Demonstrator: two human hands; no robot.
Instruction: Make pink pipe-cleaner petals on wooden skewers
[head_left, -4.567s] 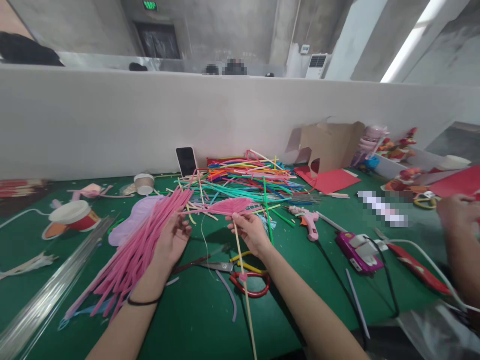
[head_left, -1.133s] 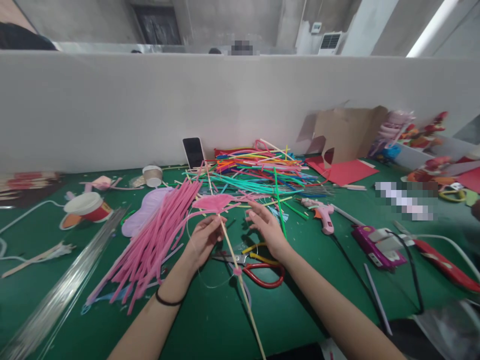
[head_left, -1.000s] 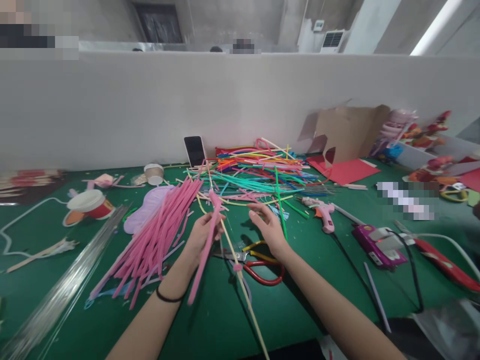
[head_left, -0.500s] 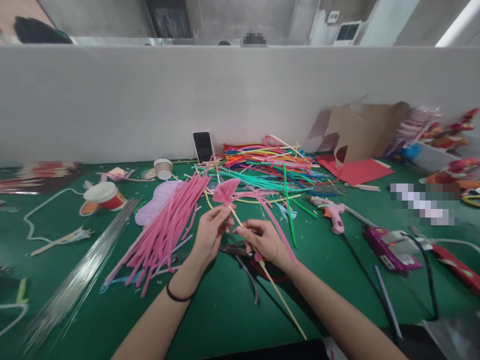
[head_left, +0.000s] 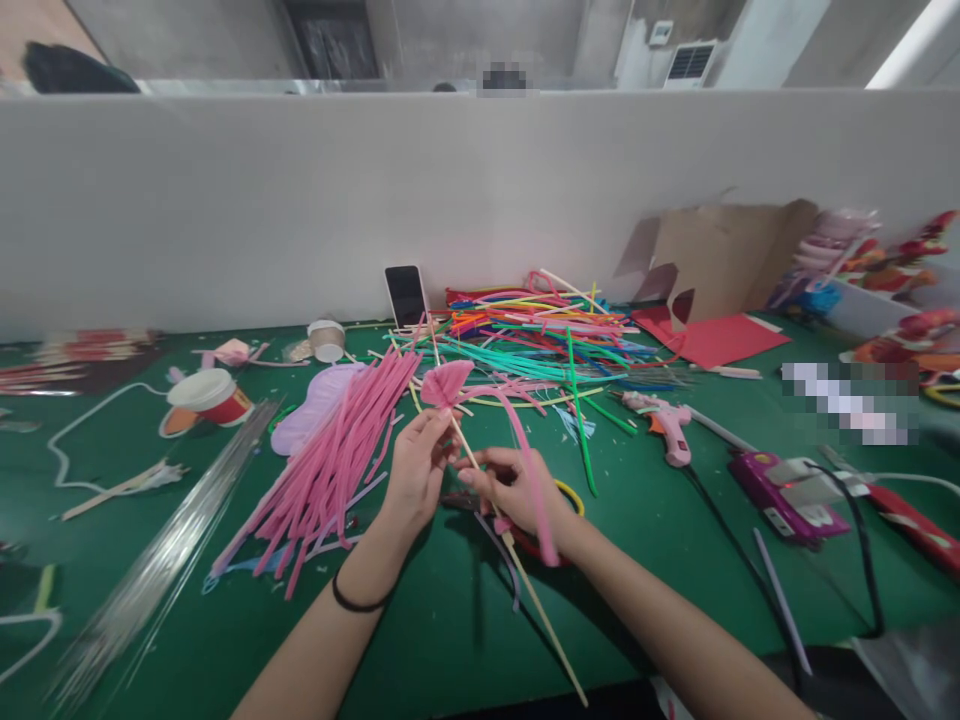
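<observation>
My left hand (head_left: 420,462) pinches a pink pipe-cleaner flower (head_left: 447,383) at its base, where it meets a thin wooden stick (head_left: 541,615). Lower down, the fingers of my right hand (head_left: 510,490) are closed round the same stick, and a small pink piece sits on it just below them. A long pink pipe cleaner (head_left: 529,440) runs from the flower and hangs over the back of my right hand. Partly hidden beneath the right hand lie scissors or pliers with a yellow and red handle (head_left: 574,497). A bundle of pink pipe cleaners (head_left: 330,460) lies left of my left hand.
Coloured pipe cleaners (head_left: 525,340) are heaped at the back beside a phone (head_left: 405,295). A pink glue gun (head_left: 664,425) and a purple power strip (head_left: 784,500) with cables lie right. On the left are a paper cup (head_left: 210,396) and thin metal wires (head_left: 172,540).
The pink flower has turned and shifted slightly left. The stick's lower end has swung left, and the trailing pipe cleaner now drapes over my right hand. My right hand has moved slightly left.
</observation>
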